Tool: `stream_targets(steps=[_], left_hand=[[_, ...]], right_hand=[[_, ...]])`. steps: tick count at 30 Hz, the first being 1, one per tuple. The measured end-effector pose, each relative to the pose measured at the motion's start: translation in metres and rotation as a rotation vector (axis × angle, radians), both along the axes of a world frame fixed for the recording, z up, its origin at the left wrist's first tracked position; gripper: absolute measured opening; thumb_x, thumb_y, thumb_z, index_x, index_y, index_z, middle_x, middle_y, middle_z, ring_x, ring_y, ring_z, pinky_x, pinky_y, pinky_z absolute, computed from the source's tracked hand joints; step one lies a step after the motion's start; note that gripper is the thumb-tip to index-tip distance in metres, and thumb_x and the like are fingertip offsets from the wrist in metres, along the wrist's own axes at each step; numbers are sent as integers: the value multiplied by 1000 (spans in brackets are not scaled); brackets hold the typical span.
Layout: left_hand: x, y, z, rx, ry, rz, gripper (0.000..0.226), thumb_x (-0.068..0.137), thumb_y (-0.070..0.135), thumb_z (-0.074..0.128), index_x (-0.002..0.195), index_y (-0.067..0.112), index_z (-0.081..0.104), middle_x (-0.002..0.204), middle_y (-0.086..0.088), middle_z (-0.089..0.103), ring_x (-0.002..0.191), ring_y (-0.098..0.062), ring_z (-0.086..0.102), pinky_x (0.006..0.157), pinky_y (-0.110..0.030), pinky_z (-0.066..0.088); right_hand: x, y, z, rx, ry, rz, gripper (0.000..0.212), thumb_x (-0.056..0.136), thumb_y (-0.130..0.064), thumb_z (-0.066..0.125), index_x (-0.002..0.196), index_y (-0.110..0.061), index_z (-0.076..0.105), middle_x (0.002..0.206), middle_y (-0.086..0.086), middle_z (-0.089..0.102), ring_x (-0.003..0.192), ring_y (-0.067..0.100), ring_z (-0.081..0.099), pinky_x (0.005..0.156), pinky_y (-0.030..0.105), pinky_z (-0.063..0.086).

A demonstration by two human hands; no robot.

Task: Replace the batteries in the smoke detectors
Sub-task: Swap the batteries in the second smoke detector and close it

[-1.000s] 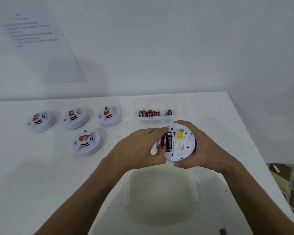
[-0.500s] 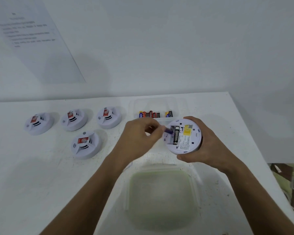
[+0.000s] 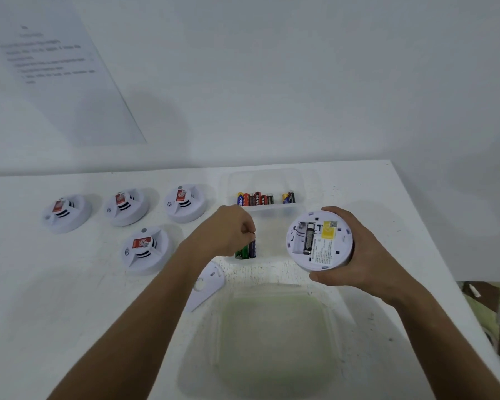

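Observation:
My right hand (image 3: 358,255) grips a white round smoke detector (image 3: 319,241) turned back-up; its battery bay is uncovered, with one dark battery (image 3: 309,238) in it and an empty slot to its left. My left hand (image 3: 228,232) pinches a purple battery (image 3: 252,248) by its top end, holding it upright over a clear tray (image 3: 267,249) beside green batteries (image 3: 242,252). The detector's white back cover (image 3: 207,285) lies on the table under my left wrist.
Several other white smoke detectors (image 3: 147,249) sit face-up at the left on the white table (image 3: 70,298). A clear box (image 3: 263,210) at the back holds several batteries. A clear lidded container (image 3: 272,339) lies close to me. The table's right edge (image 3: 433,255) is near.
My left hand pulled the purple battery out of the detector and carried it left and down to the clear tray. My right hand shifted the detector to the right.

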State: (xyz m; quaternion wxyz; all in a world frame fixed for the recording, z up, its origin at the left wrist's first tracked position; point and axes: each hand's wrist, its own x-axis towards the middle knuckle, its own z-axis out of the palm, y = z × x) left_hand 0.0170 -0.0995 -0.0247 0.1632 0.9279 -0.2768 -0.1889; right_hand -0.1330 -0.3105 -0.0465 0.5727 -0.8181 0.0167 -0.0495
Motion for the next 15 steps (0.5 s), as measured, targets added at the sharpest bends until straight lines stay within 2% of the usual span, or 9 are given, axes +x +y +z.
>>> stream_targets(steps=[2,6,8,10,12,13,15], left_hand=[[2,-2,-3,49,-16,6,19,94,20,59,108,13,70,108,1,71,47,-6,60,53,-15,47],[2,-2,-9,104,-107,7,19,95,21,56,103,13,71,101,-2,73,50,-12,64,64,-25,56],[1,-2,-11,123,-145,-1,20,95,21,56,108,14,70,106,-4,71,60,-12,64,71,-27,55],[0,-1,-9,127,-157,9,25,94,20,57,116,15,67,114,-4,69,82,-17,67,82,-29,54],[-4,1,-2,74,-149,26,29,95,21,57,122,16,64,120,-1,66,98,-15,65,88,-25,50],[-8,2,3,4,-134,36,28,94,21,58,122,18,64,119,2,66,98,-10,64,86,-19,48],[-18,4,17,-222,-64,61,23,91,22,61,113,24,66,103,11,67,79,2,61,71,-7,45]], right_hand=[[0,2,1,-2,4,6,91,50,-16,89,130,-29,47,115,-21,60,110,3,59,85,15,53],[1,1,1,-2,6,14,92,51,-16,89,131,-28,46,115,-20,60,111,4,59,86,15,52],[1,0,1,-1,9,19,92,51,-16,90,132,-27,46,115,-19,61,111,5,59,86,17,53],[1,0,1,-1,12,24,93,51,-17,90,132,-28,46,115,-19,61,111,5,59,86,17,53],[1,0,1,3,12,29,93,51,-17,90,132,-28,46,116,-19,61,112,5,59,86,16,53],[1,-1,2,4,12,35,94,51,-17,90,133,-28,46,118,-18,60,113,5,59,87,17,53],[2,-1,3,11,12,54,96,52,-16,91,135,-28,44,122,-15,60,116,7,58,89,19,53]])
